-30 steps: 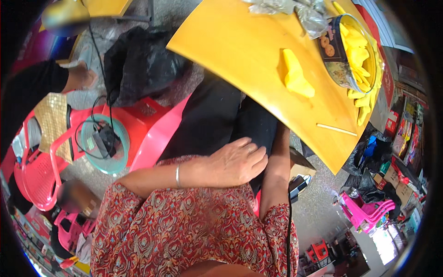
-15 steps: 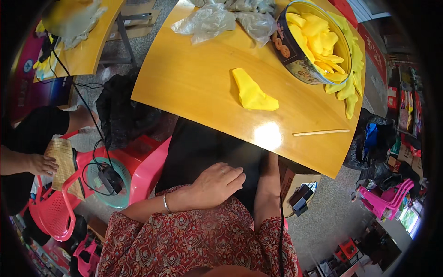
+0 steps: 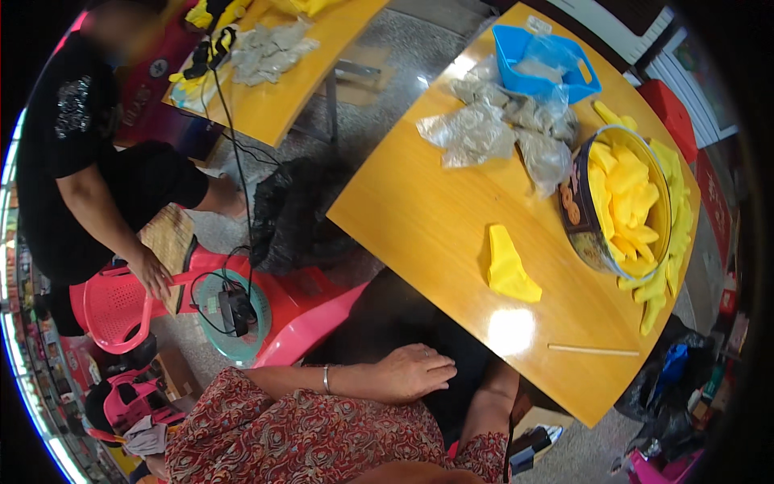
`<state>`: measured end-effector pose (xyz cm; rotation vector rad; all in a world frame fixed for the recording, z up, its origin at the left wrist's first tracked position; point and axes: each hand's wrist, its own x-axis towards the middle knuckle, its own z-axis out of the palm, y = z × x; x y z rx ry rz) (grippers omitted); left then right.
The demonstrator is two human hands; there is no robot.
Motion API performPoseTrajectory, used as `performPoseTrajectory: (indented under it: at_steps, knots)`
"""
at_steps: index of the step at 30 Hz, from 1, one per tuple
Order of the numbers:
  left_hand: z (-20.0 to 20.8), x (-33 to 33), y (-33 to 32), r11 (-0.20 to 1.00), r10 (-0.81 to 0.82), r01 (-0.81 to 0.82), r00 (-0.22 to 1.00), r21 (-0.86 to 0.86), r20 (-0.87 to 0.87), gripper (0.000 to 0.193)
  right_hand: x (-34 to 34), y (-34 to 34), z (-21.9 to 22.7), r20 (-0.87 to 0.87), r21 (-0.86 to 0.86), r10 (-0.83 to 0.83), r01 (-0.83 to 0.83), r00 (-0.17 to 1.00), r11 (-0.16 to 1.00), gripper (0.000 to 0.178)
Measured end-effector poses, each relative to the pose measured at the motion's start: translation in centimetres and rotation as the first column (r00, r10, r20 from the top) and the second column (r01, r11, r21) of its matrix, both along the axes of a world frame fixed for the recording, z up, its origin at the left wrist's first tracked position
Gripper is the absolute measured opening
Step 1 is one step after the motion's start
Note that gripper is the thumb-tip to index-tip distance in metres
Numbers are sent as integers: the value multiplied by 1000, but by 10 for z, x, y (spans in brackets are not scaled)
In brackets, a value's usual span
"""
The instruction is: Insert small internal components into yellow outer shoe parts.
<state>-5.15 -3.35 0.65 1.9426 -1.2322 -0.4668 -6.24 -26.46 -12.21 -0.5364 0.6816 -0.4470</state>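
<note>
My left hand (image 3: 415, 373), with a ring and a bracelet at the wrist, rests across my dark lap. Its fingers lie loosely together, slightly bent, holding nothing. My right forearm (image 3: 492, 399) runs under the table edge, which hides the hand. On the yellow-brown table (image 3: 451, 258) lies a yellow, soft-looking bent piece (image 3: 509, 266). To its right stands a round printed tin (image 3: 576, 218) full of similar yellow pieces (image 3: 625, 202). More yellow pieces (image 3: 676, 234) lie behind and beside the tin. A thin pale stick (image 3: 592, 349) lies near the front right edge.
Clear plastic bags (image 3: 472, 133) and a blue basket (image 3: 516, 64) sit at the table's far side. To the left, a person in black (image 3: 81, 177) sits by a second table (image 3: 290, 97). A cable and black adapter (image 3: 236, 310) rest on a green stool top (image 3: 211, 323).
My view has swung left and up, so the table appears lower and farther right. More of the other person and the blue basket now show. My left hand stays on my lap.
</note>
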Motion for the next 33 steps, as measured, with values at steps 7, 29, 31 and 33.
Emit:
performPoseTrajectory:
  at_steps: [7, 29, 31, 33]
  knots:
    - [-8, -2, -1, 998, 21, -16, 996, 57, -89, 30, -5, -3, 12, 17, 63, -8, 7, 1000, 998, 35]
    - [-25, 23, -7, 882, 161, -467, 416, -58, -895, 41, -33, 30, 71, 62, -259, 90, -72, 994, 963, 33]
    - [-21, 27, -9, 882, 189, -466, 210, 72, -959, 42, -27, 50, 83, 20, -288, 183, -170, 983, 942, 27]
    - [-25, 24, -3, 892, 55, -452, 85, 11, -995, 35, -26, 68, 91, -6, -298, 237, -228, 972, 927, 32]
